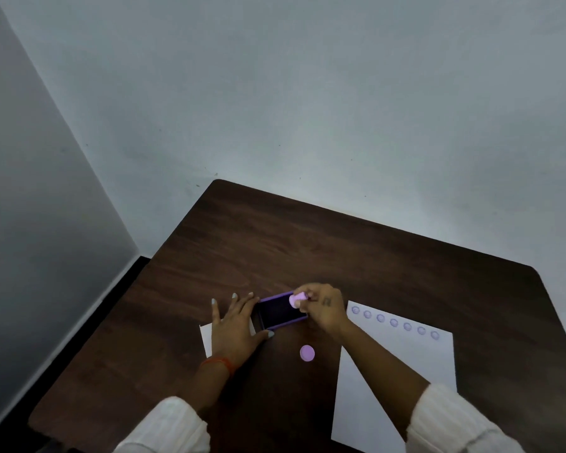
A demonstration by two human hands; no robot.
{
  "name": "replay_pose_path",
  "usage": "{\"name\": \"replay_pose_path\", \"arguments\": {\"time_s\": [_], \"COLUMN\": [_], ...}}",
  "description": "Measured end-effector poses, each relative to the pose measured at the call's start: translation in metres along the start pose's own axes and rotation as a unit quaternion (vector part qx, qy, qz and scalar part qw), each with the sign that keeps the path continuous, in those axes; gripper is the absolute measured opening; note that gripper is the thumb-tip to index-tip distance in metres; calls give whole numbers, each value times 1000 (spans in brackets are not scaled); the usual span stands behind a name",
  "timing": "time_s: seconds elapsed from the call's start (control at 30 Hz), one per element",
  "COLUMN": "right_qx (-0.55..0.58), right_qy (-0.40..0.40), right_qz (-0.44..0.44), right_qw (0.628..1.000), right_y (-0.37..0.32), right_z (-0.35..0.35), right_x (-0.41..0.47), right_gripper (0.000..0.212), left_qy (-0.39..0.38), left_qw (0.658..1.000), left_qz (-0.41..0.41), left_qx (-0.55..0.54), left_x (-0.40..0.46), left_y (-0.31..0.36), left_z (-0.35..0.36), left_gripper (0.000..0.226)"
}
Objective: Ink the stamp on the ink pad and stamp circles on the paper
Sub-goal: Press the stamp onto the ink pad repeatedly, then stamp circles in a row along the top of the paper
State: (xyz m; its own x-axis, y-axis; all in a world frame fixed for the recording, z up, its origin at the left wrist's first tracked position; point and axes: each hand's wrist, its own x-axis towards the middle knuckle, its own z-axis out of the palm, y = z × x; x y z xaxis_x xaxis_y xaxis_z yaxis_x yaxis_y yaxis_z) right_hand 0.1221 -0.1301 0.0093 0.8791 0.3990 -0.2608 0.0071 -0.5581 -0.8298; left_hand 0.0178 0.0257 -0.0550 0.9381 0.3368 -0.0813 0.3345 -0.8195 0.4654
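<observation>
Pinching the pink stamp [297, 299], the right hand [324, 308] holds it over the ink pad [280, 311] — left hand [234, 325] spread flat beside it

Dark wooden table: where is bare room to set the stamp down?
Free: the wide far half of the dark wooden table beyond the purple ink pad. Crowded: the near strip between the hands, holding the round lilac cap beside the white stamped paper.

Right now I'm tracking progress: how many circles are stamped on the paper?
7, in one row along the far edge of the paper, from the leftmost circle to the rightmost circle. None look hidden.
</observation>
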Motion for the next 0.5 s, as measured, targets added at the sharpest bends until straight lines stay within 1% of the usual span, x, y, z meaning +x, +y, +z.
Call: {"name": "replay_pose_path", "arguments": {"time_s": [0.03, 0.07, 0.13, 0.2, 0.23, 0.3, 0.4, 0.5], "right_qx": [104, 217, 403, 522, 562, 612, 654, 680], "right_qy": [14, 13, 3, 7, 13, 28, 45, 42], "right_qz": [48, 96, 169, 215, 221, 218, 204, 199], "right_qw": [993, 971, 899, 825, 797, 760, 727, 704], "right_y": [1, 3, 11, 23, 30, 42, 57, 65], "right_z": [-4, -8, -18, -32, -38, -45, -53, -59], "right_x": [-6, -12, -25, -41, -51, -69, -90, -102], "right_gripper": [18, 20, 19, 17, 16, 12, 29, 26], "left_qy": [-2, -3, -4, -5, -5, -4, 16, 27], "left_qw": [1000, 1000, 1000, 1000, 1000, 1000, 1000, 999], "left_qz": [1, 1, 1, 1, 2, -2, 1, 16], "left_qx": [4, 9, 14, 6, 2, -3, -22, -35], "left_x": [0, 0, 0, -1, -1, -1, -1, -3], "left_y": [0, 1, 1, 1, 0, 0, 4, 15], "left_z": [-1, -1, -1, -1, -1, -2, -3, -2], "left_gripper": [77, 78, 81, 84, 85, 88, 87, 83]}}
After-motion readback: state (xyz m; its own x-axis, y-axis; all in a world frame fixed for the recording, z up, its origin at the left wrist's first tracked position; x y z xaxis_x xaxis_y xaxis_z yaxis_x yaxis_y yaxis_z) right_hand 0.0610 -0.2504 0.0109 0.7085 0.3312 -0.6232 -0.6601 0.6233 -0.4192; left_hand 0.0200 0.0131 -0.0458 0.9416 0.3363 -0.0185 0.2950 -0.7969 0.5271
